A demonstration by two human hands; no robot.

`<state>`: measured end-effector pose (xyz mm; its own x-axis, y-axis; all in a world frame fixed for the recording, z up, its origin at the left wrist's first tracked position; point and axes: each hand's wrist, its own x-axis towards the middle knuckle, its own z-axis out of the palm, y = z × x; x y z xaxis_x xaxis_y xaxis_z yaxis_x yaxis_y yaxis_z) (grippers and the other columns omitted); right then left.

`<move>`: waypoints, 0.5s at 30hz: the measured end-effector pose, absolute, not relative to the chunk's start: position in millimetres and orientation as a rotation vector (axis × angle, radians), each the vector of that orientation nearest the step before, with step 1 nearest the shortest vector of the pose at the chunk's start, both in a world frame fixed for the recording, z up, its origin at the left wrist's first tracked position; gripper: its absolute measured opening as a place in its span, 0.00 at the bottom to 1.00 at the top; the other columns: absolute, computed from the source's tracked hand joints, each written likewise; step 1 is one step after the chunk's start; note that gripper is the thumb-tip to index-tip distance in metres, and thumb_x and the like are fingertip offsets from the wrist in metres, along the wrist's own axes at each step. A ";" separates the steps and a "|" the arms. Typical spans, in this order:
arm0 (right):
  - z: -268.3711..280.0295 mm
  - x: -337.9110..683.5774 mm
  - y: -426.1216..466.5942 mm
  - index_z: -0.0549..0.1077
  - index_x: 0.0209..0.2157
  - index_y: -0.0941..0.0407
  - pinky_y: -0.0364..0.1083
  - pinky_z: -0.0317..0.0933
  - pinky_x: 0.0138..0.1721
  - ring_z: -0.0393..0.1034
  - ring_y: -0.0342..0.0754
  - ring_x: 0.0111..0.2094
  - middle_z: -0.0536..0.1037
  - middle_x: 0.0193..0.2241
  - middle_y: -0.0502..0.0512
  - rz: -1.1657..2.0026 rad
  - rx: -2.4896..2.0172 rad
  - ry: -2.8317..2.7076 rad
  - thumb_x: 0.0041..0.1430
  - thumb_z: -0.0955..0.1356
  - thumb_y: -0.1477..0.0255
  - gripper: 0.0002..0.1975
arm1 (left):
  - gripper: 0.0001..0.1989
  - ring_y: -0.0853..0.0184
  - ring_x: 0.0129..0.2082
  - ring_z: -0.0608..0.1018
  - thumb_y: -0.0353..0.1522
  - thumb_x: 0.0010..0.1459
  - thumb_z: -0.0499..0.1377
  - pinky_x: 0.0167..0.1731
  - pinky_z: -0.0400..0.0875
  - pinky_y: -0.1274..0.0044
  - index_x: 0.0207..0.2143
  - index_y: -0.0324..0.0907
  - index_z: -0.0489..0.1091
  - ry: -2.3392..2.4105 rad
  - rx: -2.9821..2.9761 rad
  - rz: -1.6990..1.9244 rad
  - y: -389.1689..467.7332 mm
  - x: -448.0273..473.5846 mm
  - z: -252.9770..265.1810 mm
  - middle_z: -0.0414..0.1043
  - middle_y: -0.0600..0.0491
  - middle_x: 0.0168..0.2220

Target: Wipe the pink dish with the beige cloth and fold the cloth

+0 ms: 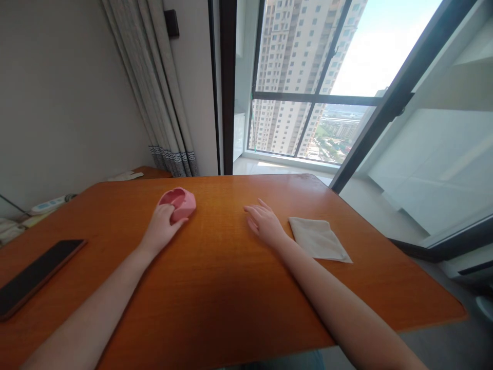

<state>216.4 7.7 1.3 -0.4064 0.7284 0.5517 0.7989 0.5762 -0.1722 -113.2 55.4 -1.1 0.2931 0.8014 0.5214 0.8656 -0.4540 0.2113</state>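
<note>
A small pink bowl-like holder with faceted sides [187, 204] stands on the wooden table [215, 277], left of the middle and toward the far edge. My left hand [160, 227] grips its near side, with fingers over the rim into the hollow and the thumb along the outside. The fingertips inside are partly hidden. To the right, my right hand [265, 222] is held low at the tabletop, palm down, its fingers stretched out and holding nothing. Just beyond its wrist, on the right, lies a folded pale grey cloth [321, 239].
A flat black slab with a brown edge [38, 275] lies at the table's left. Past the left edge is a white power strip [49, 204] with a cable. A grey curtain [154, 92] hangs behind, and a tall window [300, 97] is beyond the far edge.
</note>
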 end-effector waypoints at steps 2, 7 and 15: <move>6.8 231.5 12.4 0.67 0.49 0.58 0.52 0.58 0.51 0.69 0.49 0.42 0.76 0.40 0.58 -0.175 -1.375 -2.206 0.61 0.58 0.74 0.16 | 0.16 0.56 0.41 0.70 0.45 0.51 0.55 0.46 0.65 0.66 0.31 0.41 0.64 -1.710 -2.345 -0.848 69.9 -134.0 -6.4 0.68 0.46 0.37; 27.9 261.7 13.0 0.66 0.49 0.58 0.46 0.60 0.40 0.70 0.50 0.38 0.75 0.38 0.59 -0.257 -1.763 -1.974 0.62 0.57 0.71 0.16 | 0.18 0.54 0.42 0.69 0.46 0.51 0.54 0.46 0.64 0.64 0.32 0.40 0.65 -1.817 -2.239 -0.767 83.3 -163.3 -19.1 0.69 0.43 0.38; 30.8 308.5 13.7 0.73 0.37 0.58 0.48 0.62 0.33 0.72 0.56 0.40 0.76 0.38 0.63 0.154 -2.617 -1.856 0.51 0.64 0.75 0.11 | 0.19 0.52 0.46 0.68 0.43 0.51 0.54 0.48 0.62 0.63 0.37 0.37 0.67 -1.753 -2.337 -0.683 84.3 -162.4 -24.7 0.69 0.42 0.41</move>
<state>308.5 13.7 30.8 0.3287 0.9370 -0.1186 0.9437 -0.3308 0.0022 -162.4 84.3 -24.7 0.2173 0.8738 0.4351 0.9379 -0.3104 0.1549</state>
